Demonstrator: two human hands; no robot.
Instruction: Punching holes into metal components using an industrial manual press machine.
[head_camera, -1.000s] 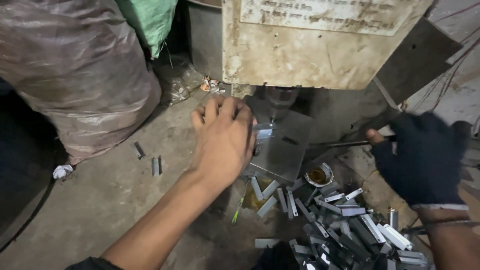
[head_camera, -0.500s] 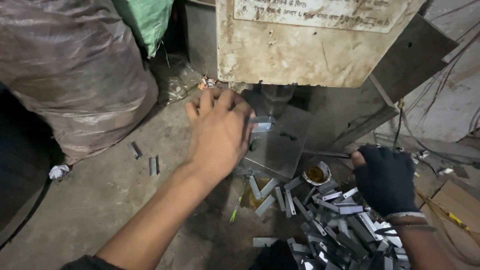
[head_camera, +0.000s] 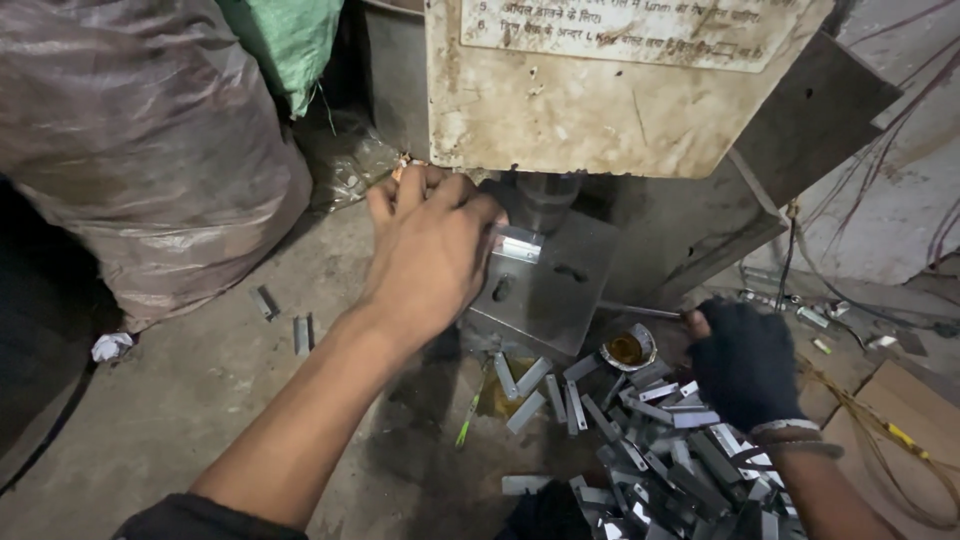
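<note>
Left hand (head_camera: 430, 255): bare, fingers curled, its grip closed on a small shiny metal strip (head_camera: 520, 243) seated on the steel block (head_camera: 545, 290) under the press ram (head_camera: 545, 200). The strip shows just right of the fingertips, lying flat, long axis running roughly left to right, free end pointing right.

Right hand (head_camera: 745, 365): dark glove, resting palm down on the pile of metal strips (head_camera: 650, 440) on the floor (head_camera: 180, 400); whether its grip holds any piece cannot be told. A small dish of yellow oil (head_camera: 627, 348) sits just left of it.
</note>
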